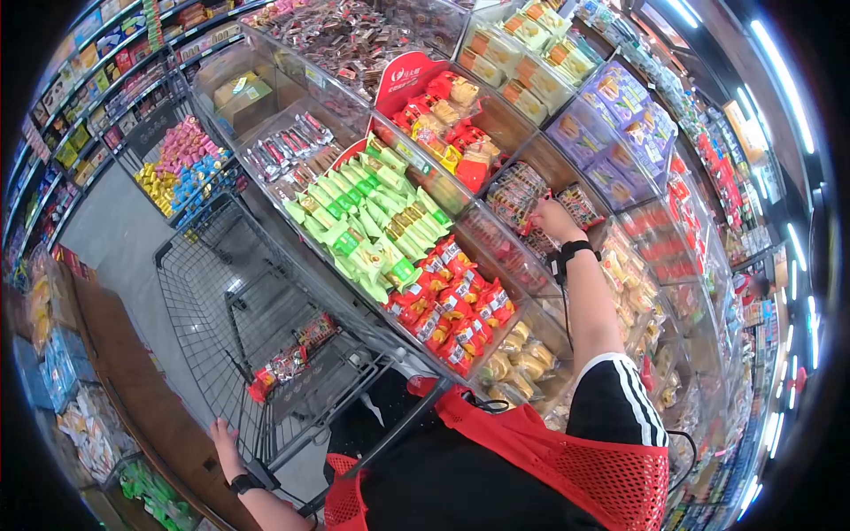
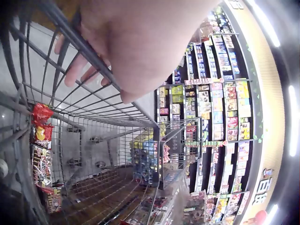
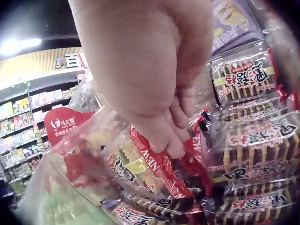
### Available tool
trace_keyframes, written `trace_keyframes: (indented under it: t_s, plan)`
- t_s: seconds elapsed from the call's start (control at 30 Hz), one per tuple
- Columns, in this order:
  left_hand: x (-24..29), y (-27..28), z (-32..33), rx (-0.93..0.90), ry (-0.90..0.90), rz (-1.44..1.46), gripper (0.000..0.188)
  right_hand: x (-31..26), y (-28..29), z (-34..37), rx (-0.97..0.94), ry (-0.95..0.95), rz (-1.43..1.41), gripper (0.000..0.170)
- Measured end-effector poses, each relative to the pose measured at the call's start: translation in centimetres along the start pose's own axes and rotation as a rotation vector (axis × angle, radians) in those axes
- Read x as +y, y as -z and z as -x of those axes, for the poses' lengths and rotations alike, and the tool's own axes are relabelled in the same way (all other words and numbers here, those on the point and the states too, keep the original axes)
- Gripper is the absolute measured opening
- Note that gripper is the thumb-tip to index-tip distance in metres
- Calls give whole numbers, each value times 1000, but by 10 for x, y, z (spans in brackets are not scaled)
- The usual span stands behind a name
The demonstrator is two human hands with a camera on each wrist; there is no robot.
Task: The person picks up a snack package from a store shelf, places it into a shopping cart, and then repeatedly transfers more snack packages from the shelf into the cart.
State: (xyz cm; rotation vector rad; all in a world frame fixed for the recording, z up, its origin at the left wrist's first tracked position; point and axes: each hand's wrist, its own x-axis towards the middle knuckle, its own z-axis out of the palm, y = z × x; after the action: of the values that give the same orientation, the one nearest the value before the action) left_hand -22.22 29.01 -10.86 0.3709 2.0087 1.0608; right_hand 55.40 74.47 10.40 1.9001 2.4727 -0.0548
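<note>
My right hand [image 1: 556,221] reaches into a clear bin of sandwich biscuit packets. In the right wrist view its fingers pinch the red edge of one biscuit packet [image 3: 136,164], which has a clear front and lies tilted among others. More of these packets [image 3: 255,143] are stacked beside it. My left hand [image 1: 228,451] is at the side of the shopping cart [image 1: 390,436]. Seen from the left wrist, it rests over the cart's rim [image 2: 89,49], fingers loosely extended. Inside the cart lie a few snack packets [image 2: 42,164], some with red wrapping.
Bins of green-wrapped snacks [image 1: 363,221], red packets [image 1: 452,305] and purple packages [image 1: 620,106] surround the biscuit bin. Its clear walls stand close to my right forearm. A brown ledge [image 1: 124,372] runs along the left. Stocked shelves [image 2: 215,108] stand farther off.
</note>
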Motion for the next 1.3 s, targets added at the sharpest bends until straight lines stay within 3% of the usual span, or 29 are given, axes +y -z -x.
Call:
trace_keyframes:
  t_s: [0.07, 0.17, 0.3, 0.47, 0.57, 0.63, 0.7, 0.73, 0.83, 0.97, 1.03, 1.13, 1.23, 1.27, 1.3]
  plan:
    - [-17, 2, -14, 18, 10, -18, 56, -32, 34, 9, -32, -48, -7, 23]
    - [-28, 6, -26, -3, 53, -87, 62, -43, 48, 20, 106, 23, -118, 25]
    - [-16, -3, -25, -17, 75, -121, 67, -47, 34, 30, 31, -151, -41, 30]
    - [-1, -4, -11, -14, 67, -149, 69, -60, 28, 35, 24, -186, 53, 45]
    - [6, -5, -9, -29, 97, -163, 70, -85, 47, 42, 6, -291, 188, 44]
    - [12, -6, -4, -54, 111, -154, 71, -72, 38, 42, 76, -349, 168, 41]
    - [19, -9, 2, -39, 97, -119, 72, -63, 29, 41, 175, -426, 128, 48]
    - [20, -11, 5, -29, 93, -100, 72, -52, 19, 39, 131, -476, 95, 64]
    - [14, -8, 0, -54, 81, -110, 73, -28, -9, 38, 394, -349, -86, 53]
    - [12, -4, -4, -60, 129, -141, 72, -18, -5, 34, 182, -410, -112, 35]
    - [3, -1, -11, -53, 126, -141, 72, -41, 15, 37, 119, -449, -124, 29]
    - [12, -3, -5, -57, 112, -149, 72, -25, 13, 29, 96, -573, -143, 48]
    - [11, -4, -6, -53, 90, -143, 72, -7, -5, 34, 463, -511, -382, 50]
    - [9, -3, -8, -49, 82, -136, 72, -3, -7, 38, 432, -556, -495, 46]
    - [8, -3, -9, -51, 83, -153, 72, -7, -8, 41, 399, -417, -495, 41]
